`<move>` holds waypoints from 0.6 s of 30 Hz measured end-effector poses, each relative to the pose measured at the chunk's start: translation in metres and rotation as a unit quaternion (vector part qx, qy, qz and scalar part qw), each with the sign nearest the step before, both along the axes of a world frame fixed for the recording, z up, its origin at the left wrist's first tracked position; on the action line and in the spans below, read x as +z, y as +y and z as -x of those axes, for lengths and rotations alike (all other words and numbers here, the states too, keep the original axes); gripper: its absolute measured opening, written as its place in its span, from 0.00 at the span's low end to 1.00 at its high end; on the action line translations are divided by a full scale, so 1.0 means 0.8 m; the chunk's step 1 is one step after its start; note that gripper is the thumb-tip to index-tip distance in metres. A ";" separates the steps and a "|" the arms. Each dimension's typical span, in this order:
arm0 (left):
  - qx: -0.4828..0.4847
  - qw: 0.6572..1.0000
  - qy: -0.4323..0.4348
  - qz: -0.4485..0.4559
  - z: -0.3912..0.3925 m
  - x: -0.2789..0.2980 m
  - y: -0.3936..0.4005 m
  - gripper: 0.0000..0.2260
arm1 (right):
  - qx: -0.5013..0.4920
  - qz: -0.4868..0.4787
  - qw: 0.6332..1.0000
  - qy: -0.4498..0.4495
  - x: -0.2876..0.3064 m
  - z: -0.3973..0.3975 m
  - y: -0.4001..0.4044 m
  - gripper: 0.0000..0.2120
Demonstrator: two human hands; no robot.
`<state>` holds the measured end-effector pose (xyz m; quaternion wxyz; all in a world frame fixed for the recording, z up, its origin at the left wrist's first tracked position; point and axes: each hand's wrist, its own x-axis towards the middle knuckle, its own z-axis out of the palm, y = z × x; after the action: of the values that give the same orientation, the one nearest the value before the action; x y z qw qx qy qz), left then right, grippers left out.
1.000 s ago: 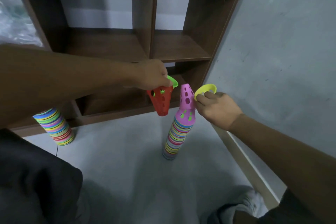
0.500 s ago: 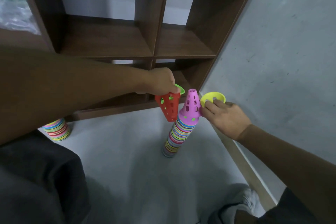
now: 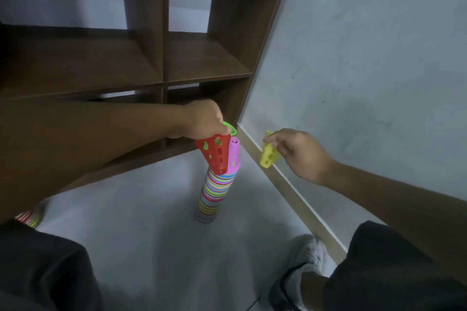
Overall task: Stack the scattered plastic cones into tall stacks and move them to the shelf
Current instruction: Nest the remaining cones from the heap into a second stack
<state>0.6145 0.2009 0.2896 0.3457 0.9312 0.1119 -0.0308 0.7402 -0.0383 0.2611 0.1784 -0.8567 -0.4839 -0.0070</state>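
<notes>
At the far left edge, low by the floor, a second striped stack of cones showed only in part, half hidden behind a dark trouser leg. Behind it stood the brown shelf, its open compartments holding nothing that could be seen. The left hand reached in from the left with its fingers curled round a red cone, held wide end up and tip down; a green cone sat nested inside it, only its rim showing above the red one. The red cone hung just in front of the top of the tall stack, which stood upright on the floor near the shelf's right corner, made of many nested cones in mixed colours with a pink cone on top. Whether the red cone touched the pink one could not be told. To the right, well apart from the stack, the right hand pinched a yellow cone between thumb and fingertips, tilted, in the air before the grey wall and its skirting board. A grey shoe showed near the bottom right.
</notes>
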 end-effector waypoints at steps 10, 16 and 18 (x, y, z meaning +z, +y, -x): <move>0.030 0.999 -0.019 0.026 -0.026 0.024 0.013 0.18 | -0.111 -0.104 0.936 0.317 0.082 0.006 0.047 0.09; 0.056 0.998 -0.018 0.024 -0.026 0.025 0.029 0.16 | -0.095 -0.109 0.865 0.480 0.091 -0.006 0.064 0.19; 0.065 0.997 -0.013 0.030 -0.023 0.023 0.038 0.14 | -0.077 -0.091 0.852 0.510 0.087 -0.003 0.074 0.24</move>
<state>0.6332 0.2315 0.3083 0.3758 0.9116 0.1666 0.0004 0.7426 0.0207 0.3309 0.4758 -0.7547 -0.2546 0.3731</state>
